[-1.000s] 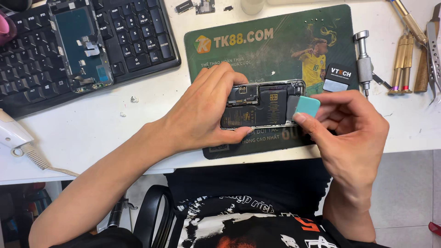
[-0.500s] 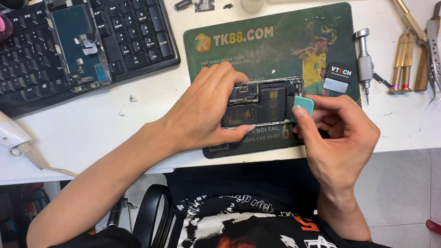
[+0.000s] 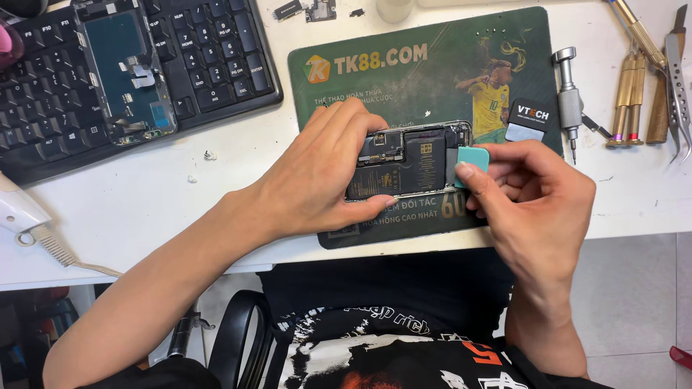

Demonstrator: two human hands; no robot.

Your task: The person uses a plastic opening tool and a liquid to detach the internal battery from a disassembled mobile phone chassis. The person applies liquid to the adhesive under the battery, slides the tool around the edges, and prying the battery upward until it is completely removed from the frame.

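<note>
The left hand grips an opened phone flat on the green mat near the tabletop's front edge. The right hand pinches a small teal card, pressed at the phone's right end. Pushing hard could probably let the card slip and gouge the exposed battery or boards.

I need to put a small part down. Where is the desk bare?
Bare desk lies between the keyboard and the mat, above the left hand, with only crumbs. A strip lies right of the right hand, below the tools. The mat's middle is crowded by the phone.
</note>
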